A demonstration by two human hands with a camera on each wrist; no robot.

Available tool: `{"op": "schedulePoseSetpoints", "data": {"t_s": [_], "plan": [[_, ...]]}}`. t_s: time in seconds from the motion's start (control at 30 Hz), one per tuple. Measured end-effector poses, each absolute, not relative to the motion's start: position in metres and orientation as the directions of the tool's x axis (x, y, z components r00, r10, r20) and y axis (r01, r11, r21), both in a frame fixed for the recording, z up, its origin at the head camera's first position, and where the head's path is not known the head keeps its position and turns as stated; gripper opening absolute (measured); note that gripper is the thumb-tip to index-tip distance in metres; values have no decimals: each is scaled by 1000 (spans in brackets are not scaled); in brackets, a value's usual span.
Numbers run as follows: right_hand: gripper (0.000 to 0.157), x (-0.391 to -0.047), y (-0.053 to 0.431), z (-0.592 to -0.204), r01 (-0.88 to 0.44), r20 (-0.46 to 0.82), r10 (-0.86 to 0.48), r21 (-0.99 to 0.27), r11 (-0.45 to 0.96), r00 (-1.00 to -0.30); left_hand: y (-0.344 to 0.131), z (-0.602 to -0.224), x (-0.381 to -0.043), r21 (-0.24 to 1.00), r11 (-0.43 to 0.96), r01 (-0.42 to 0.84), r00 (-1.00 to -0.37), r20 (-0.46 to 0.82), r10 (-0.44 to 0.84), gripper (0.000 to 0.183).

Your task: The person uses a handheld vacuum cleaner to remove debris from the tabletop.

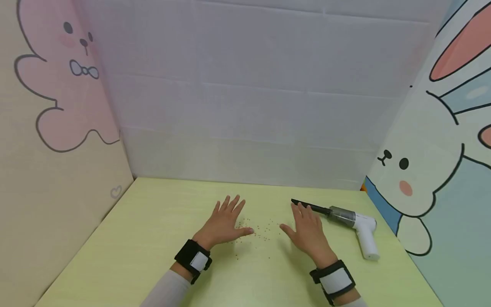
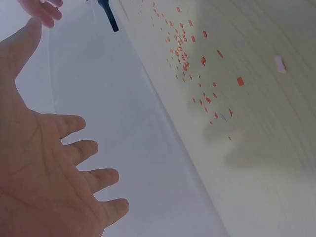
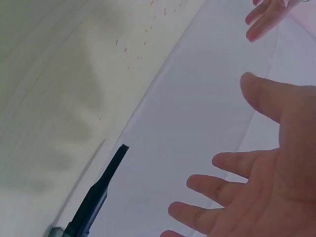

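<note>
Small red scraps (image 2: pixel 180 54) lie scattered over the middle of the yellow table (image 1: pixel 153 238). My left hand (image 1: pixel 222 224) hovers at their left side, fingers spread and palm bare in the left wrist view. Across from it, my right hand (image 1: pixel 308 232) is held over the table with its fingers apart and nothing in its grasp. Beyond the right fingertips lies a white handheld vacuum cleaner (image 1: pixel 366 234) with a clear grey dust cup and a long black nozzle (image 3: pixel 101 190). In the head view the right fingers overlap part of that nozzle.
A pale pinkish bit (image 2: pixel 280 64) lies apart from the red scraps. A white sheet wall (image 1: pixel 249 106) closes off the table's back. Side panels carry a pink bear drawing (image 1: pixel 73 94) on the left and a white rabbit drawing (image 1: pixel 426 162) on the right.
</note>
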State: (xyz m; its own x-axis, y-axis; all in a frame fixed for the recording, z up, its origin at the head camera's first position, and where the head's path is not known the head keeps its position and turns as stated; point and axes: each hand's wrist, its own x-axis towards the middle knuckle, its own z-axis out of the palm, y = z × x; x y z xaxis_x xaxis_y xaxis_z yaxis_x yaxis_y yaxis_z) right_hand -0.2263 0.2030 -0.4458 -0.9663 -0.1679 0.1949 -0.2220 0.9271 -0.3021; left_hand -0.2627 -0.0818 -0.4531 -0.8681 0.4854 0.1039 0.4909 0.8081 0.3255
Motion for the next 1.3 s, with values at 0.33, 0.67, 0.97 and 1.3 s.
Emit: {"op": "schedulePoseSetpoints", "data": {"t_s": [0.33, 0.67, 0.97, 1.3], "plan": [[74, -217, 286, -441, 41, 98, 68, -257, 965, -993, -50, -446, -270, 278, 761, 586, -810, 169, 562, 84], [75, -206, 349, -441, 271, -57, 265, -254, 928, -963, 20, -443, -286, 81, 740, 668, -741, 155, 653, 70], [76, -205, 370, -455, 382, -176, 344, -283, 880, -922, 81, -450, -293, 4, 734, 680, -731, 78, 677, 66], [64, -215, 382, -465, 419, -235, 366, -247, 874, -900, 131, -465, -301, -11, 801, 598, -801, 9, 598, 59]]}}
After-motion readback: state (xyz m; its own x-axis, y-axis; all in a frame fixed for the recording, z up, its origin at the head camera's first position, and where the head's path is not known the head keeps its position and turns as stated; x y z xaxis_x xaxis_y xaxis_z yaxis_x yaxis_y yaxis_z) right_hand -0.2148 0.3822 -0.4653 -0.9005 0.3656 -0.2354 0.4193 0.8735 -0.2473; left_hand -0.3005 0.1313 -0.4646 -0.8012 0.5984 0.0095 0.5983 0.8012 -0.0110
